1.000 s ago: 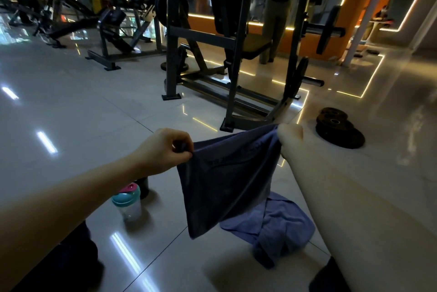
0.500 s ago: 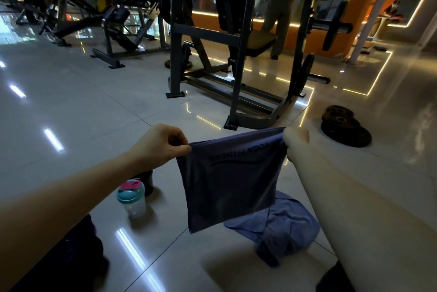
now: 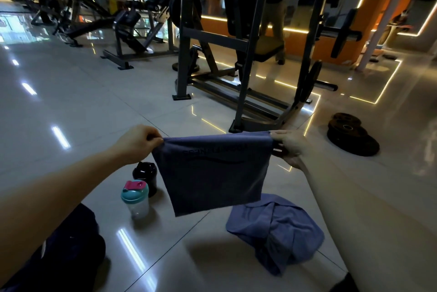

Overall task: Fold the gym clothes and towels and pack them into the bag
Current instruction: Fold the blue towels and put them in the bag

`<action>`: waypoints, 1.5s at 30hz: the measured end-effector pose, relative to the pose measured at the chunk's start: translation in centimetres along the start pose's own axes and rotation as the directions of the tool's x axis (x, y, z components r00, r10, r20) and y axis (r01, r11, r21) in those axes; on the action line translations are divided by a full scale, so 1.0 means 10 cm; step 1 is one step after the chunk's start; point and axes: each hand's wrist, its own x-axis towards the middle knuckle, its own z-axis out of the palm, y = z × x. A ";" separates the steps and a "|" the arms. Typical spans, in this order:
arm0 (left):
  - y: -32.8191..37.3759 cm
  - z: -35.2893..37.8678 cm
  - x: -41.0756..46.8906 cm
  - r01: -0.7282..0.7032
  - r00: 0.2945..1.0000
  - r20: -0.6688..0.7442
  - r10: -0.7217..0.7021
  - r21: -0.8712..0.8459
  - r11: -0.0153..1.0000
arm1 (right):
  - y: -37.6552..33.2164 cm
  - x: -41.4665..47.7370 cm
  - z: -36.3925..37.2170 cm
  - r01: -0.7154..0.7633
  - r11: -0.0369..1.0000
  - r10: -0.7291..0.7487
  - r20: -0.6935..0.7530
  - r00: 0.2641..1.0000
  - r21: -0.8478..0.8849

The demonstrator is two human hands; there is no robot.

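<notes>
A dark blue towel (image 3: pixel 212 173) with faint printed lettering hangs flat in the air in front of me, folded over. My left hand (image 3: pixel 137 142) pinches its upper left corner. My right hand (image 3: pixel 290 147) pinches its upper right corner, so the top edge is stretched level between them. Below it, on the tiled floor, a second blue towel (image 3: pixel 276 228) lies crumpled. A dark bag or garment (image 3: pixel 61 251) lies at the lower left; I cannot tell which.
Two shaker bottles stand on the floor under my left hand: a clear one with a teal and pink lid (image 3: pixel 135 199) and a black one (image 3: pixel 145 174). A steel rack (image 3: pixel 243 60) stands ahead. Weight plates (image 3: pixel 350 133) lie to the right.
My hands have drawn apart and the towel's top edge has gone from sagging to taut and level. The towel now hangs flatter and wider.
</notes>
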 end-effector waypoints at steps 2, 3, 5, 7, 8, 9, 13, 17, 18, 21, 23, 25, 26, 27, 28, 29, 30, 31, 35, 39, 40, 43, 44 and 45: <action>-0.08 -0.03 0.02 0.099 0.995 0.014 -0.098 -0.074 0.992 | -0.03 -0.04 0.01 -0.046 0.999 0.049 0.128 0.991 -0.026; -0.11 -0.04 0.03 0.142 0.990 0.029 -0.139 -0.147 0.979 | -0.04 -0.05 0.02 -0.051 0.998 0.056 0.172 0.983 -0.034; -0.13 -0.07 0.02 0.199 0.980 0.065 -0.189 -0.290 0.936 | -0.07 -0.08 0.05 -0.043 0.999 0.042 0.215 0.976 -0.001; -0.13 -0.11 0.00 0.219 0.976 0.089 -0.200 -0.386 0.896 | -0.10 -0.11 0.11 -0.039 0.997 0.025 0.196 0.980 0.071; -0.13 -0.12 -0.01 0.221 0.975 0.102 -0.196 -0.427 0.877 | -0.12 -0.11 0.15 -0.034 0.994 0.016 0.166 0.986 0.106; -0.12 -0.14 -0.03 0.223 0.975 0.118 -0.190 -0.470 0.854 | -0.13 -0.12 0.18 -0.021 0.990 0.004 0.120 0.993 0.139; -0.17 -0.19 -0.02 0.236 0.972 0.140 -0.190 -0.609 0.757 | -0.14 -0.11 0.25 0.044 0.993 -0.055 0.106 0.993 0.106; -0.29 -0.30 -0.03 0.313 0.949 0.249 -0.193 -0.674 0.669 | -0.14 -0.10 0.22 0.101 0.995 -0.104 0.188 0.977 0.024; -0.32 -0.31 -0.03 0.333 0.941 0.283 -0.185 -0.671 0.662 | -0.13 -0.09 0.20 0.102 0.994 -0.105 0.181 0.978 0.027; -0.37 -0.32 -0.03 0.347 0.936 0.294 -0.195 -0.671 0.655 | -0.08 -0.05 0.20 0.110 0.993 -0.103 0.127 0.987 -0.046; -0.37 -0.30 -0.02 0.341 0.939 0.279 -0.201 -0.684 0.645 | -0.02 -0.01 0.20 0.096 0.990 -0.083 0.122 0.989 -0.104; -0.36 -0.28 0.01 0.341 0.939 0.276 -0.204 -0.690 0.638 | -0.01 0.00 0.18 0.065 0.989 -0.048 0.130 0.990 -0.131; -0.37 -0.27 0.01 0.343 0.939 0.277 -0.206 -0.687 0.640 | -0.01 0.00 0.17 0.040 0.988 -0.018 0.146 0.989 -0.152; -0.39 -0.26 0.02 0.346 0.938 0.277 -0.210 -0.677 0.649 | -0.02 -0.01 0.16 0.007 0.983 0.025 0.171 0.985 -0.183; -0.40 -0.25 0.03 0.349 0.936 0.276 -0.217 -0.663 0.662 | -0.03 -0.03 0.14 -0.030 0.976 0.075 0.199 0.977 -0.218; -0.42 -0.25 0.04 0.354 0.934 0.276 -0.225 -0.648 0.675 | -0.03 -0.04 0.13 -0.066 0.968 0.121 0.218 0.968 -0.243; -0.44 -0.24 0.04 0.361 0.931 0.279 -0.233 -0.634 0.683 | -0.03 -0.04 0.12 -0.090 0.963 0.149 0.223 0.963 -0.255; -0.45 -0.24 0.04 0.371 0.928 0.286 -0.241 -0.622 0.689 | -0.02 -0.03 0.12 -0.096 0.961 0.156 0.221 0.963 -0.261; -0.47 -0.20 0.05 0.396 0.916 0.317 -0.247 -0.612 0.685 | 0.04 0.07 0.15 -0.062 0.968 0.107 0.174 0.979 -0.243; -0.50 -0.13 0.12 0.378 0.925 0.204 -0.321 -0.592 0.712 | 0.13 0.17 0.22 0.022 0.973 0.009 0.132 0.991 -0.230; -0.50 -0.11 0.14 0.372 0.925 0.177 -0.335 -0.593 0.714 | 0.15 0.18 0.25 0.048 0.965 -0.018 0.116 0.993 -0.257; -0.49 -0.06 0.20 0.349 0.927 0.121 -0.354 -0.622 0.701 | 0.21 0.22 0.36 0.089 0.959 -0.080 0.041 0.996 -0.269; -0.48 -0.05 0.22 0.336 0.927 0.097 -0.361 -0.643 0.688 | 0.22 0.23 0.40 0.096 0.962 -0.090 0.035 0.995 -0.254; -0.46 -0.04 0.23 0.315 0.928 0.069 -0.365 -0.665 0.677 | 0.23 0.24 0.42 0.100 0.967 -0.094 0.034 0.995 -0.234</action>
